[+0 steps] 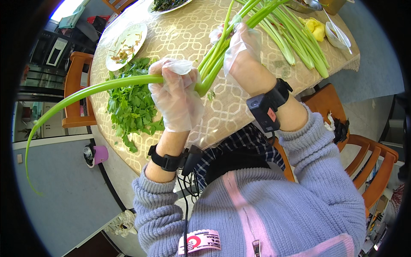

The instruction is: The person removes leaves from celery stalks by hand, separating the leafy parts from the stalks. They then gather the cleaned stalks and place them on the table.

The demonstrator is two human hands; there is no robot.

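Note:
My left hand, in a clear plastic glove, grips one long celery stalk that sticks out to the left and bends down past the table edge. In my right hand, gloved the same way, is a bunch of celery stalks slanting up to the top of the view. The bunch's base lies against the fingers of my left hand. Whether the single stalk is still joined to that base is hidden by the glove. Below and left of my left hand, a pile of celery leaves rests on the patterned tablecloth.
Bare celery stalks lie together at the right. An oval plate with scraps stands at the left, near another plate of dark greens. A yellow cloth-like item sits by a white bowl. Wooden chairs flank the table.

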